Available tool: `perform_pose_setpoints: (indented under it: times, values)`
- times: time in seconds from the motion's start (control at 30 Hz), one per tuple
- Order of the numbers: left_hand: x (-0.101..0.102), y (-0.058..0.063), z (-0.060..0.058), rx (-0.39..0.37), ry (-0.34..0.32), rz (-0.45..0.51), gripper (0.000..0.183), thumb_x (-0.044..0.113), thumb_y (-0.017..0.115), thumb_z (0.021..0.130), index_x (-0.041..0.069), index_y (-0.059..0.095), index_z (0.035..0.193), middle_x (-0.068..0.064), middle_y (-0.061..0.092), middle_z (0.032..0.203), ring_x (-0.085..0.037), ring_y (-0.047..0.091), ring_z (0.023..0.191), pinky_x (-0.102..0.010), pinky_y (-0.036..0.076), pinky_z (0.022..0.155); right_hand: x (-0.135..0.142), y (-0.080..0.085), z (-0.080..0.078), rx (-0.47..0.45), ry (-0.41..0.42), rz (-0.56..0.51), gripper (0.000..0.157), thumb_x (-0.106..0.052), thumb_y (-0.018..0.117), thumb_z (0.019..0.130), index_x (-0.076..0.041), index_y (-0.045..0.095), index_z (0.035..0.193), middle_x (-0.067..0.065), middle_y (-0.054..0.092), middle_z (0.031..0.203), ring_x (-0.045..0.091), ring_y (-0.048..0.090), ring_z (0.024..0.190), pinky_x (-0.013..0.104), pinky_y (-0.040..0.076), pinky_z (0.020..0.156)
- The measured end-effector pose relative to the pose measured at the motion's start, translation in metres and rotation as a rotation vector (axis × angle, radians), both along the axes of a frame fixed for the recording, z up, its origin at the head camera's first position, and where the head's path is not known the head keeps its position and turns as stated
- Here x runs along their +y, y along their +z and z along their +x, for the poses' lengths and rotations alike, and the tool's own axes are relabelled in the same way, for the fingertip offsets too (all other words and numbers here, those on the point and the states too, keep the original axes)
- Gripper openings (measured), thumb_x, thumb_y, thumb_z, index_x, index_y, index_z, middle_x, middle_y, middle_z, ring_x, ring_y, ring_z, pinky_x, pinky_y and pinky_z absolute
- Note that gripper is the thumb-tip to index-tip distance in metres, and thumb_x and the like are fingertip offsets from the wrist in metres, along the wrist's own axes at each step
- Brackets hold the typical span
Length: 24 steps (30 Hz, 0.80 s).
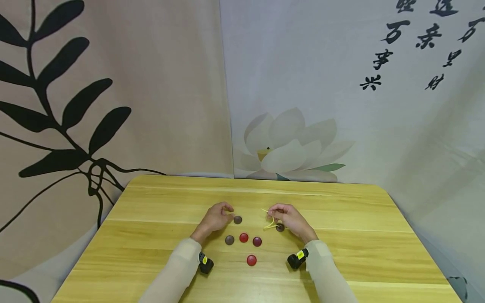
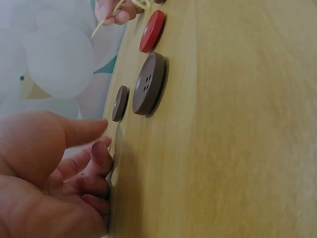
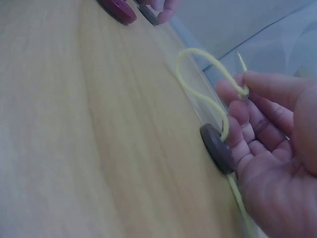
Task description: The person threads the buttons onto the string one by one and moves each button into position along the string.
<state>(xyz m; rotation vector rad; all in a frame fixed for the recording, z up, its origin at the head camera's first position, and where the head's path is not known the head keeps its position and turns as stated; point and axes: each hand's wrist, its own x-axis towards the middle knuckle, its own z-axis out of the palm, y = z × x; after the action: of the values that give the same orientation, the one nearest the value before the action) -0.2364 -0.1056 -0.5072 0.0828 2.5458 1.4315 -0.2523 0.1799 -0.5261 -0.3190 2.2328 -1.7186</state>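
Observation:
My right hand [image 1: 289,216] pinches a yellow cord [image 3: 210,55] near its pointed end, between thumb and forefinger. From there the cord loops down to a dark brown button [image 3: 216,148], and more of it trails out below that button. This threaded button stands on the wooden table [image 1: 189,189], beside my lower fingers. My left hand [image 1: 217,216] rests at the table with thumb stretched out and fingers loosely bent, holding nothing. Just past its thumb tip lies another brown button [image 2: 120,103], flat on the wood.
Between my forearms lie a grey-brown button [image 1: 229,240] with four holes, a red button [image 1: 244,237] and a maroon button [image 1: 257,241]. A second red button [image 1: 251,260] sits nearer to me. Printed curtains [image 1: 174,84] hang behind the table's far edge.

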Motion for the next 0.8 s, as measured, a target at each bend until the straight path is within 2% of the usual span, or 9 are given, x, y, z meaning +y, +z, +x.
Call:
perform_pose_setpoints:
  times: [0.23, 0.5, 0.8]
  values:
    - [0.0002, -0.0011, 0.0011, -0.006, -0.035, -0.012, 0.024, 0.018, 0.077, 0.086, 0.007, 0.067, 0.106, -0.001, 0.047, 0.074, -0.014, 0.041, 0.061, -0.027, 0.036, 0.056, 0.0002, 0.0014, 0.0011, -0.009, 0.006, -0.016, 0.022, -0.015, 0.056, 0.101, 0.003, 0.067, 0.109, 0.016, 0.069, 0.104, 0.019, 0.056, 0.085, 0.029, 0.047, 0.075]
    - [-0.0006, -0.0026, 0.0026, 0.002, -0.048, -0.012, 0.012, 0.012, 0.075, 0.087, 0.009, 0.071, 0.098, 0.000, 0.044, 0.070, -0.015, 0.038, 0.060, -0.028, 0.033, 0.056, -0.0007, -0.0003, 0.0019, -0.012, 0.002, -0.013, 0.021, -0.015, 0.056, 0.101, 0.002, 0.067, 0.108, 0.015, 0.069, 0.103, 0.019, 0.057, 0.085, 0.029, 0.047, 0.076]
    - [-0.0026, -0.0011, -0.0004, -0.022, -0.034, -0.018, 0.012, 0.015, 0.075, 0.087, 0.008, 0.070, 0.095, -0.001, 0.047, 0.071, -0.015, 0.041, 0.061, -0.029, 0.035, 0.056, -0.0015, -0.0009, 0.0011, -0.018, -0.010, -0.028, 0.021, -0.011, 0.054, 0.101, 0.003, 0.067, 0.109, 0.015, 0.069, 0.103, 0.020, 0.058, 0.086, 0.029, 0.049, 0.076]
